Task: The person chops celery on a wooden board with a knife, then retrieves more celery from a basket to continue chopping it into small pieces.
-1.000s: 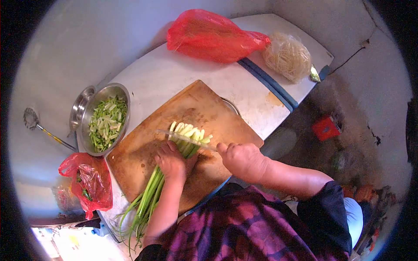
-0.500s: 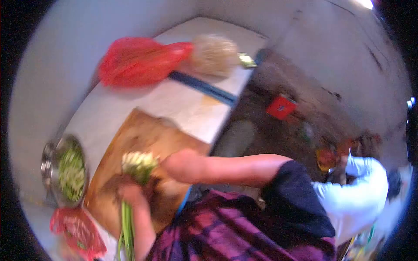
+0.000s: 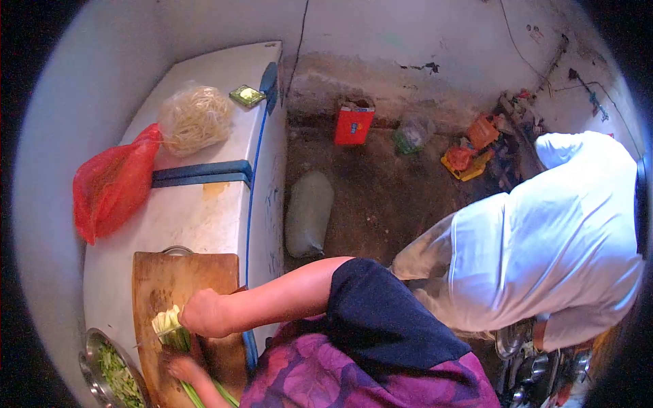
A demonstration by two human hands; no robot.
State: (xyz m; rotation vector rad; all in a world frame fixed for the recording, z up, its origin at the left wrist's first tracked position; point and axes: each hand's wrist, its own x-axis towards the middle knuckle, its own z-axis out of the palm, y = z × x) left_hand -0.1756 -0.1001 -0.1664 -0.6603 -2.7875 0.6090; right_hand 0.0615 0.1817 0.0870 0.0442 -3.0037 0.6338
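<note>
On the wooden cutting board (image 3: 153, 279) lies a bunch of long green vegetable stalks (image 3: 178, 338) with pale cut pieces (image 3: 165, 319) at its upper end. My right hand (image 3: 204, 313) is closed at that end around a knife (image 3: 168, 331); only a thin strip of blade and perhaps the handle's end show. Below it, my left hand (image 3: 187, 370) curls over the stalks and holds them against the board, its fingertips blurred. Loose stalk ends run out beneath my left forearm. To the left stands a metal bowl (image 3: 90, 370) with chopped greens (image 3: 117, 375).
A red bag (image 3: 114, 183) and a clear bag of pale strands (image 3: 195, 119) rest on the white chest top (image 3: 197, 224). A small green packet (image 3: 247, 96) lies near its edge. A person in white (image 3: 544, 231) bends at right. A sack (image 3: 309, 214) and red box (image 3: 354, 124) are on the floor.
My view has swung to the right, so the board and bags appear further left and more floor shows. The person in white appears larger. Both hands stay at the stalks on the board.
</note>
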